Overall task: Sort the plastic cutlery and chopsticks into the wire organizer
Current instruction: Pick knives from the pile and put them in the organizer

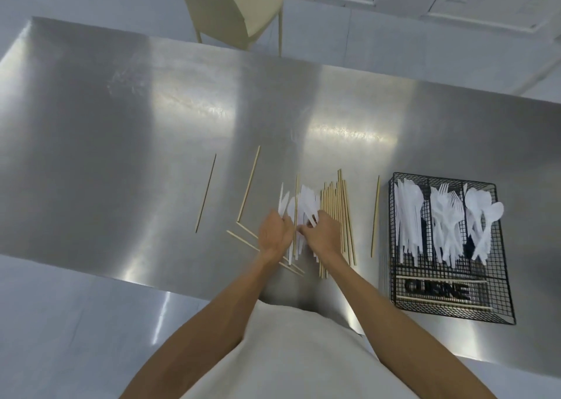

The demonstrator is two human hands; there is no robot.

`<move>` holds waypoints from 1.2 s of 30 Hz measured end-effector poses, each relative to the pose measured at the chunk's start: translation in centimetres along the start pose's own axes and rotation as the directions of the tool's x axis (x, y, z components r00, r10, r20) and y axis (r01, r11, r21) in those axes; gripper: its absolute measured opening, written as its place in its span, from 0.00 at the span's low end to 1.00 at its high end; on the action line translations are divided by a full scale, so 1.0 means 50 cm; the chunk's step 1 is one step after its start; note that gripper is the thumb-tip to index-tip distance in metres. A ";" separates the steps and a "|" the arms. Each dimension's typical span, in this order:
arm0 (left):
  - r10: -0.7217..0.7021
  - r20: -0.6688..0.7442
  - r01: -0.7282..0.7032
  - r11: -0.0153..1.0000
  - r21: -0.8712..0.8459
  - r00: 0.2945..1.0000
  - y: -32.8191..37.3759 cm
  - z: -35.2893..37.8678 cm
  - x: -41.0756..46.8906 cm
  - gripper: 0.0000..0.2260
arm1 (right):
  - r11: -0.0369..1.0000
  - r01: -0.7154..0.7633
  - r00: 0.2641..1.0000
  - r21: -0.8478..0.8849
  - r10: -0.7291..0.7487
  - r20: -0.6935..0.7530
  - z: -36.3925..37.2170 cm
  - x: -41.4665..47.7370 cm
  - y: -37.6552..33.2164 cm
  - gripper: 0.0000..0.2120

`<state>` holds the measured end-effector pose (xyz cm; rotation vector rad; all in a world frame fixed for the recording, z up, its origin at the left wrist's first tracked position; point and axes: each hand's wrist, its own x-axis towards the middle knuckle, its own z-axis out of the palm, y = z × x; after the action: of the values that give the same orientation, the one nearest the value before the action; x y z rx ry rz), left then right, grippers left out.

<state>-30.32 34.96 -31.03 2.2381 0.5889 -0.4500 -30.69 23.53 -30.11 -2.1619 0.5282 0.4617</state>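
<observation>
A pile of white plastic cutlery (303, 204) lies on the steel table (121, 125) beside a row of wooden chopsticks (340, 216). My left hand (274, 231) and my right hand (323, 231) meet over the near end of the pile, fingers curled round white pieces. The frame is blurred there, so which pieces they hold is unclear. The black wire organizer (504, 277) stands to the right, with white knives (408, 216), forks (444, 216) and spoons (482, 216) in three compartments. Two chopsticks lie across its near compartment.
Loose chopsticks lie apart: one at the far left (206, 192), one further right (249, 183), two angled near my left wrist (243, 234), one between the row and the organizer (375, 216). A beige chair (236, 6) stands beyond the table's far edge.
</observation>
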 end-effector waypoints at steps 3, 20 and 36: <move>-0.014 0.042 0.015 0.999 -0.034 0.999 -0.005 0.007 -0.016 0.04 | 0.998 -0.017 1.000 -0.059 0.017 -0.004 0.009 -0.002 -0.005 0.07; -0.131 0.093 0.137 0.989 -0.063 0.987 0.003 0.014 -0.022 0.11 | 0.975 -0.156 0.985 0.159 0.166 -0.050 -0.056 0.017 0.037 0.07; 0.044 0.068 -0.032 0.987 -0.157 0.997 0.012 0.044 -0.045 0.11 | 0.986 -0.123 0.988 0.116 0.133 -0.081 -0.023 -0.026 0.068 0.05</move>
<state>-32.14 32.33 -31.02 2.0722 0.5251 -0.4469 -33.39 21.00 -31.02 -2.0571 0.7287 0.3974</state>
